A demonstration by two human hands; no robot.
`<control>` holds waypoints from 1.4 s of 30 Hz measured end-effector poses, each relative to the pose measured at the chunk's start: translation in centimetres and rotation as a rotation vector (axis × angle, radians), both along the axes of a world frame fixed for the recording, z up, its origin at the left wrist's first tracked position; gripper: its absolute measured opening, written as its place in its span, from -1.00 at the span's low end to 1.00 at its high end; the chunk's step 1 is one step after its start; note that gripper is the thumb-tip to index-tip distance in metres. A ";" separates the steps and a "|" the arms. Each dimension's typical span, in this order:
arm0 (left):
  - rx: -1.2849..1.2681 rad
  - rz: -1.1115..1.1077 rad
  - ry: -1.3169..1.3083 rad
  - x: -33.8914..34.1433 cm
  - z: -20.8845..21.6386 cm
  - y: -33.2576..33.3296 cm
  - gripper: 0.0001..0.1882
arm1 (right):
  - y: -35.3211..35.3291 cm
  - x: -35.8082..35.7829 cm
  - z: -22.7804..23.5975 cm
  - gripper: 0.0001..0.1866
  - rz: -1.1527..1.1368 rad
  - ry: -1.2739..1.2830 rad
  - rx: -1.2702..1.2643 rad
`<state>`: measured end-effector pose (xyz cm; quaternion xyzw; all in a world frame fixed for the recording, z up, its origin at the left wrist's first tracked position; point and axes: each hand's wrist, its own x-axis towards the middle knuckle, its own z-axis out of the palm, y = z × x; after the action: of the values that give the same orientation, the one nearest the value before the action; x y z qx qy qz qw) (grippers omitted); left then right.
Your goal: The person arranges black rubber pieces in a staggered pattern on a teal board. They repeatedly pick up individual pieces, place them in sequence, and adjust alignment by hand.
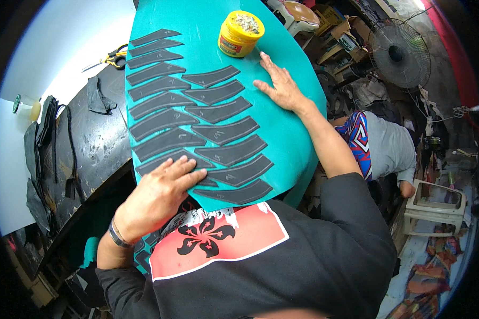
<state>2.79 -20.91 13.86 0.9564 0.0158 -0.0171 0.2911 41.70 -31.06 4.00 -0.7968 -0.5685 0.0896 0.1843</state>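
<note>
Two columns of curved black strips (226, 151) with pale stitch-like edges and chalk marks lie on a turquoise board (292, 146) in front of me. My left hand (159, 191) rests palm down at the near end of the left column, its fingers stretched over the nearest strips and partly covering them. On the board's right side, my right hand (281, 89) lies with fingers spread, holding nothing. Just beyond its fingertips stands a yellow jar (238, 47) with a speckled, crusty top.
To the left, a dark worktable (98, 141) carries yellow-handled scissors (114, 57), black scraps (98, 95) and hanging black strips (40, 159). At right are a standing fan (399, 53), a bent-over person in grey (388, 146) and a white plastic stool (436, 207).
</note>
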 end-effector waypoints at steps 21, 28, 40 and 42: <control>-0.611 0.565 -0.147 2.2 -3.9 9.2 -0.50 | 8.2 1.8 3.6 0.18 -0.025 0.330 0.436; -0.126 1.033 -0.101 5.9 -8.8 14.1 -0.21 | 8.4 2.1 3.4 0.24 0.021 0.236 0.415; -0.238 0.897 -0.291 1.7 -9.1 9.2 -0.72 | 7.9 -1.5 3.6 0.17 0.012 0.200 0.537; -0.269 0.894 -0.327 0.9 -9.0 8.1 -0.72 | 8.4 -1.3 3.8 0.16 0.025 0.196 0.597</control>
<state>3.69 -12.82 4.84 0.8000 0.3763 0.2579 0.3897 40.38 -22.63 7.77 -0.6881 -0.5588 -0.0026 0.4629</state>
